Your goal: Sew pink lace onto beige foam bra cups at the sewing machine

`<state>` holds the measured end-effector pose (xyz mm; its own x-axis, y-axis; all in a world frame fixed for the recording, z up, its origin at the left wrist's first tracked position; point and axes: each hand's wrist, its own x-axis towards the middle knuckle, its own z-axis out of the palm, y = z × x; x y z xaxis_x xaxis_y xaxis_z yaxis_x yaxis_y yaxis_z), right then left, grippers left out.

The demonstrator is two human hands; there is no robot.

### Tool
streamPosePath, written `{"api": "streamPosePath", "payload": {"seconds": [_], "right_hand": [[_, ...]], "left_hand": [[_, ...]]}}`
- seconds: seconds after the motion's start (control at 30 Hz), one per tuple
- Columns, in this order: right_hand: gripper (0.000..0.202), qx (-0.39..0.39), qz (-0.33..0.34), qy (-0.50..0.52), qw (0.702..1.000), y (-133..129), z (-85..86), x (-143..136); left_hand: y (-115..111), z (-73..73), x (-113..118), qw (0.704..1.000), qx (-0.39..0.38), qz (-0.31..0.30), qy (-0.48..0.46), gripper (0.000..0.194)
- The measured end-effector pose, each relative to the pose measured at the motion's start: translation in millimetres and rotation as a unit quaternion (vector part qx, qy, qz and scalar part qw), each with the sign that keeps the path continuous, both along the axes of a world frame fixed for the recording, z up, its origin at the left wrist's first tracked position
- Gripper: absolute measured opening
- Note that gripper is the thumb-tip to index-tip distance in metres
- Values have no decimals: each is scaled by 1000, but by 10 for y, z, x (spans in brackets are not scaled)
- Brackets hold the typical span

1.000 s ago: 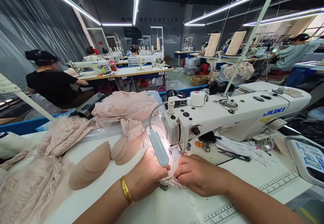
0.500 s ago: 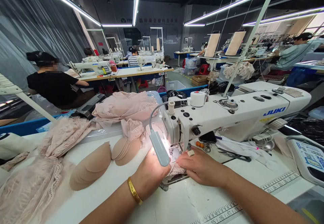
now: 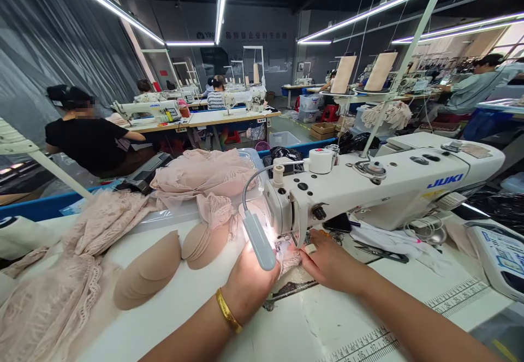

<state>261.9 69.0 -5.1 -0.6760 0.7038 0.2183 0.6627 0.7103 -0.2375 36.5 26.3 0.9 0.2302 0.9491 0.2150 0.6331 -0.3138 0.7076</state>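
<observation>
White tabletop (image 3: 295,329) spreads beneath the grip; between the two hands, under the head of the sewing machine (image 3: 380,190), lies the pale pink lace piece (image 3: 290,261); the right hand (image 3: 333,266) touches its right edge, though whether those fingers pinch or merely press, I cannot tell; the left hand (image 3: 250,283) sits at the opposite side, its fingertips hidden behind the lamp (image 3: 260,242), so that hold cannot be told either; uneven pulling could pucker or skew the lace; a fingertip straying under the machine's head, where glare hides detail, could be caught; right of the grip, dark snips (image 3: 393,254) could snag cloth dragged across them; left of it, stacked cups (image 3: 147,272) could slide if the left hand swept wide.
</observation>
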Motion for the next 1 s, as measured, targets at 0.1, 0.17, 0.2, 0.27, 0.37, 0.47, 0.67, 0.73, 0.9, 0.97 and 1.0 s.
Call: {"api": "streamPosePath", "payload": {"seconds": [0.1,0.17,0.2,0.27,0.37,0.47,0.67,0.73,0.9,0.97,1.0], "right_hand": [[26,-15,-28,6,999,12,-29,-16],[26,-16,-33,7,999,8,-29,-22],[26,-17,-32,9,999,6,-26,-22],[27,-14,-23,13,1000,5,-20,-19],[27,23,5,28,999,-2,-37,-6],[30,114,38,53,991,-44,-65,2],[31,155,138,70,976,-211,22,-103],[33,146,162,72,973,-232,44,-154],[33,139,101,-21,985,-134,-71,-152],[30,138,67,-53,987,-78,-123,-115],[28,142,47,-54,987,-55,-138,-97]], "left_hand": [[14,6,-1,999,-1,38,-21,14],[22,15,-19,1000,14,15,2,13],[25,21,-35,999,29,-4,23,13],[23,40,-81,992,78,-57,83,13],[4,96,-170,969,147,-131,149,21],[-23,174,-245,954,169,-162,187,24],[-50,355,-202,962,103,-163,196,40],[-65,413,-177,962,74,-214,152,47],[-106,386,-235,943,41,-229,238,54],[-108,323,-256,933,73,-194,293,46],[-105,293,-257,930,95,-182,307,40]]}}
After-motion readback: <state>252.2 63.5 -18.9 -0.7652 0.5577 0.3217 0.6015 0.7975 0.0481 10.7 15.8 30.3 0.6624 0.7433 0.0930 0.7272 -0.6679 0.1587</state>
